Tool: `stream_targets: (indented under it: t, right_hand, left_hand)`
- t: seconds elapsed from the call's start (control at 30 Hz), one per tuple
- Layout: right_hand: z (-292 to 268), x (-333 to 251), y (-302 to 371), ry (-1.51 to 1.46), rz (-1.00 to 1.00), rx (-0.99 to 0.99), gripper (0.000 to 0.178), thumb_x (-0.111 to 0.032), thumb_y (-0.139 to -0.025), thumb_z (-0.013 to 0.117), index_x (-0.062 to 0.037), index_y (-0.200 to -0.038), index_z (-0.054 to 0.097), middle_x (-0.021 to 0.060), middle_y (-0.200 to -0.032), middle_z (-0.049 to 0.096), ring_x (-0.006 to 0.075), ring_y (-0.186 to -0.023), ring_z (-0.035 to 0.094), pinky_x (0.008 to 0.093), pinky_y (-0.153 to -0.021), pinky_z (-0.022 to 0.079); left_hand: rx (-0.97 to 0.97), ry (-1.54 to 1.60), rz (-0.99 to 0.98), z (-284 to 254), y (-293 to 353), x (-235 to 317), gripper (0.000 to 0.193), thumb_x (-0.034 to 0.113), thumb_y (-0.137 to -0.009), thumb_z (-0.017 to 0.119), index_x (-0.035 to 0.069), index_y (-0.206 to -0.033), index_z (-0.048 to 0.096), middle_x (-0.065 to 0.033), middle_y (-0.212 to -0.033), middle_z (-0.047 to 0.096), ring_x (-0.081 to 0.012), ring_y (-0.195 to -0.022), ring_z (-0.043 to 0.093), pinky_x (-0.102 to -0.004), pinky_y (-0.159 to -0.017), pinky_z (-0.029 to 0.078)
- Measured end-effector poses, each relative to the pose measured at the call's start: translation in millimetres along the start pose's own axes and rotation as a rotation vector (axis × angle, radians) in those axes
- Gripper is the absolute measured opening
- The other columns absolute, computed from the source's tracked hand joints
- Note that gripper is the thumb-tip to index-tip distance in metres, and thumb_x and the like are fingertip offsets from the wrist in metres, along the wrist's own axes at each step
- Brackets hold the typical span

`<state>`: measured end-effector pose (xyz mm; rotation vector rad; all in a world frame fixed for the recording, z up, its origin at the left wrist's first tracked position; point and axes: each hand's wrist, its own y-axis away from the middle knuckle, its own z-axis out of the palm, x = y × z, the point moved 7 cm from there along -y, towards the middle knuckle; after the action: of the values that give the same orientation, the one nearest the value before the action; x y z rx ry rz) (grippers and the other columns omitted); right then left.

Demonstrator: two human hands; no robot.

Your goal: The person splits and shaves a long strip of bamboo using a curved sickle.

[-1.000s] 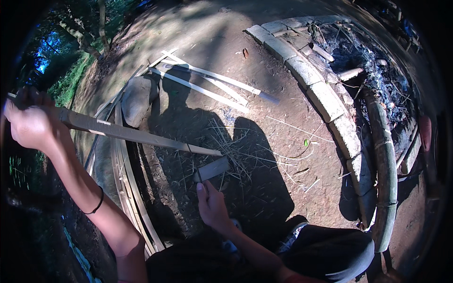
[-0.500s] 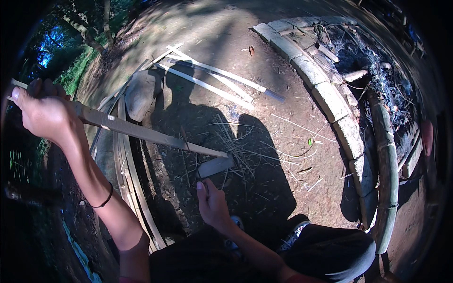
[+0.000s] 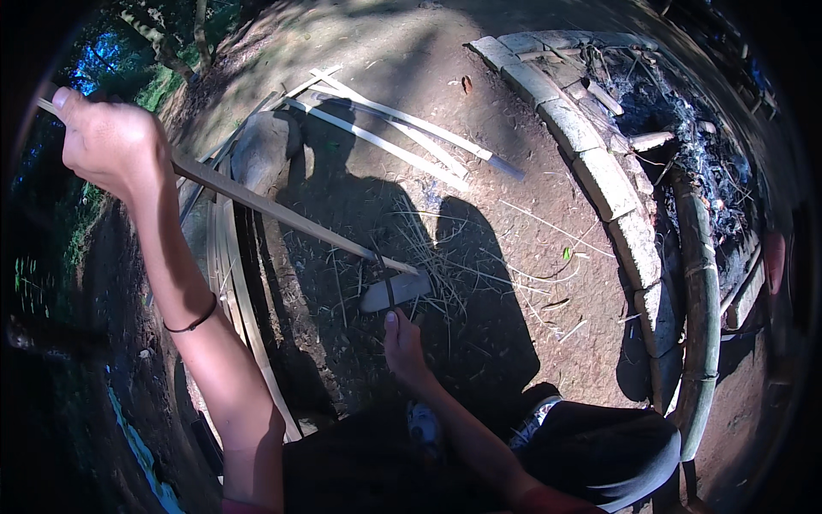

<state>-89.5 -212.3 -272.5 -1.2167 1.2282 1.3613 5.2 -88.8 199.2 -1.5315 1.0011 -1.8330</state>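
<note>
My left hand [image 3: 120,150], raised at the far left, is closed around the upper end of a long bamboo strip [image 3: 278,212]. The strip slants down to the right. Its lower end rests at a flat grey block [image 3: 398,292] on the ground. Closed on a knife, my right hand [image 3: 405,349] is low in the middle, just on the near side of the block. The thin dark blade of the knife [image 3: 388,281] points away from me and crosses the strip near its lower end. The knife's handle is hidden in my fingers.
Thin shavings [image 3: 445,257] lie around the block. Farther off are several pale strips [image 3: 385,150]. A big stone [image 3: 265,150] and a bundle of long strips [image 3: 235,283] are on the left. Right, a brick border [image 3: 599,184] and a bamboo pole [image 3: 704,343] edge an ash pit [image 3: 728,171].
My left hand has risen and shifted right, so the strip slopes more steeply and shows a narrower side. My right hand has moved up and right, bringing the knife over the strip's lower end.
</note>
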Motion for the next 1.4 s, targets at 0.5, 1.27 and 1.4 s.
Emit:
stream_targets:
  t: [0.5,1.27,1.4]
  right_hand:
    - [-6,6,-5,0.061,-0.002,0.042,0.032,-0.025,-0.102,0.042,0.0026,-0.091,0.052,0.0216,-0.063,0.055,0.0404,-0.062,0.060,0.0440,-0.055,0.042]
    - [3,-5,-1,0.034,-0.001,0.113,0.034,-0.028,-0.101,0.043,0.0019,-0.088,0.052,0.0224,-0.062,0.055,0.0432,-0.061,0.058,0.0483,-0.054,0.041]
    - [-23,41,-1,0.108,0.120,0.174,0.034,-0.028,-0.101,0.044,0.0022,-0.087,0.052,0.0231,-0.062,0.056,0.0451,-0.063,0.059,0.0506,-0.055,0.042]
  left_hand:
    - [0.021,-0.059,-0.117,-2,-23,-40,0.069,0.051,-0.099,0.034,-0.011,-0.090,0.064,-0.0123,-0.066,0.057,-0.0215,-0.063,0.054,-0.0369,-0.063,0.043]
    - [0.002,-0.074,-0.057,22,-21,-32,0.063,0.049,-0.097,0.039,-0.009,-0.092,0.064,-0.0159,-0.076,0.062,-0.0254,-0.074,0.055,-0.0377,-0.075,0.043]
    - [-0.021,-0.099,-0.161,25,-12,-35,0.065,0.050,-0.098,0.038,-0.010,-0.090,0.064,-0.0150,-0.071,0.061,-0.0248,-0.069,0.055,-0.0384,-0.072,0.043]
